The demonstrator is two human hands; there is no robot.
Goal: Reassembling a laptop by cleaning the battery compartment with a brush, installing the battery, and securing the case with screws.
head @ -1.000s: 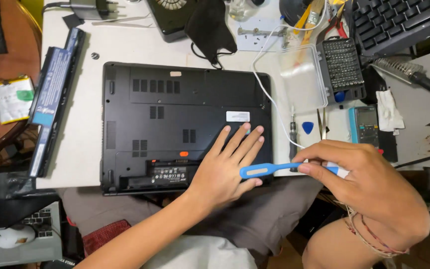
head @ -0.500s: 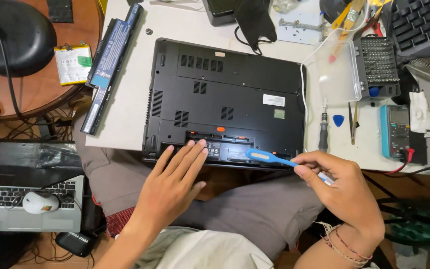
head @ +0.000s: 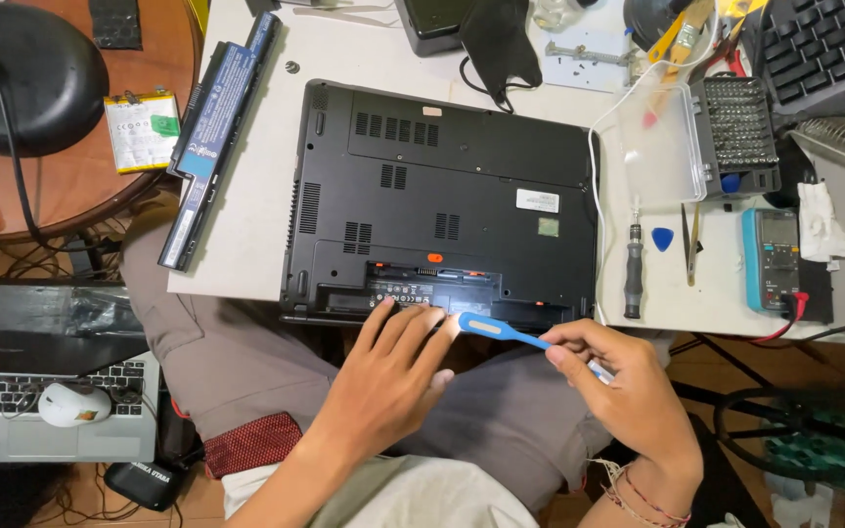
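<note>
You hold a thin blue light stick [head: 501, 332] in your right hand [head: 628, 396], pinched near its back end between the thumb and the first fingers, so its lit head points away from the hand and shines into the open battery bay [head: 422, 293] of the black laptop [head: 442, 196]. The bay glows where the head is, just beyond the fingertips of your left hand [head: 388, 376].

That left hand is flat and holds nothing; its fingers are stretched together and touch the near edge of the laptop, I think to feel inside the slot and to keep the machine steady. The laptop lies with its bottom side up, its near edge out over the white table [head: 246, 235] above your lap, so the bay is easy to reach.

The long battery [head: 217, 127] lies up and to the left of your left hand, well apart from the bay. Beyond your right hand rest a screwdriver [head: 633, 269], a blue pick [head: 662, 238] and a multimeter [head: 773, 259], near enough to take quickly.
</note>
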